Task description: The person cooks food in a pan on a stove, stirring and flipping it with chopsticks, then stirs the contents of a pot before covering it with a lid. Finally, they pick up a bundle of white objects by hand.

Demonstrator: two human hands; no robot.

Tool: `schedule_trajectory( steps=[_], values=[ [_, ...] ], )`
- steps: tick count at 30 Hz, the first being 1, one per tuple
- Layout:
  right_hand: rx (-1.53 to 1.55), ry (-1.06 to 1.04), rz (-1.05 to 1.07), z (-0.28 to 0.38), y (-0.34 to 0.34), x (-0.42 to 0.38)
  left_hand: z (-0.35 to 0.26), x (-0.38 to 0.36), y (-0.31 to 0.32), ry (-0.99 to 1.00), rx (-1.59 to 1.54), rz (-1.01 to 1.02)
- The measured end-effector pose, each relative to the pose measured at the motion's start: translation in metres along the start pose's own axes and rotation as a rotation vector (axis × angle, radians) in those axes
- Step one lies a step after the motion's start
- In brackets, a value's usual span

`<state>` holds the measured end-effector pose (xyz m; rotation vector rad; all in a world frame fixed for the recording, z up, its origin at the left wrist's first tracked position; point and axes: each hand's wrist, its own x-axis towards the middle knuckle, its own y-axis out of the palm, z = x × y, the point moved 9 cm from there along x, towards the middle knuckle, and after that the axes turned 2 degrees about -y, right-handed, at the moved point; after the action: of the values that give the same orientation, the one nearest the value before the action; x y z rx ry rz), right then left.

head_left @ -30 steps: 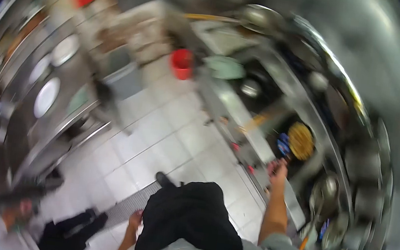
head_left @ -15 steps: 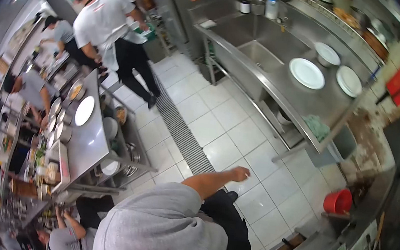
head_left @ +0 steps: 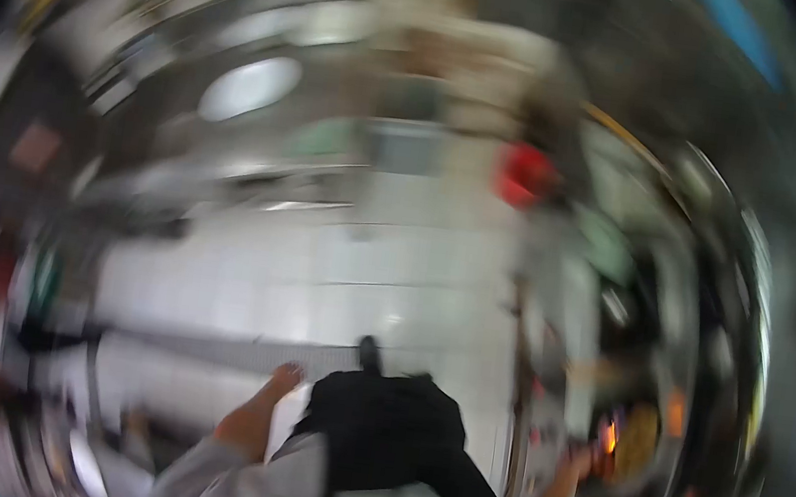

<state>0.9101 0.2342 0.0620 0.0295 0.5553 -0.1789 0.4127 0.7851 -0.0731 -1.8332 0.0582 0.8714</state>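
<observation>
My left hand hangs over the white tiled floor, in front of my dark apron. Motion smears its fingers, and no held thing can be made out. On the right, my right hand is at the stove, its fingers blurred too. Close beside it are an orange flame and a round yellowish shape, perhaps food in a pan. Whether this hand touches a handle there is not clear.
A steel sink counter with white plates runs along the far left. A red bucket stands ahead to the right. A drain grating crosses the floor. The whole view is smeared.
My view has swung to the right. The sink and bucket have shifted left, and the stove with its flame and my right hand have come into view. My left hand still hangs over the floor.
</observation>
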Motion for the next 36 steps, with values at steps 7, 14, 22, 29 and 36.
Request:
schedule_trajectory(
  steps=[7,14,22,29,36],
  values=[
    [0.472,0.183,-0.172,-0.006,-0.014,-0.066,-0.017,0.074,-0.026,0.081,-0.644,0.156],
    [0.48,0.163,-0.214,0.0,-0.001,-0.06,-0.101,0.093,-0.162,-0.039,-0.709,-0.129],
    [0.644,0.078,-0.124,-0.005,0.007,-0.037,-0.085,0.093,-0.148,-0.292,-1.02,0.106],
    [0.039,-0.116,-0.524,0.021,-0.024,-0.05,0.02,0.087,-0.095,-0.295,-0.953,0.15],
    [-0.345,-0.354,-0.435,0.087,0.111,-0.141,0.131,0.068,-0.114,-0.616,-1.284,0.092]
  ],
)
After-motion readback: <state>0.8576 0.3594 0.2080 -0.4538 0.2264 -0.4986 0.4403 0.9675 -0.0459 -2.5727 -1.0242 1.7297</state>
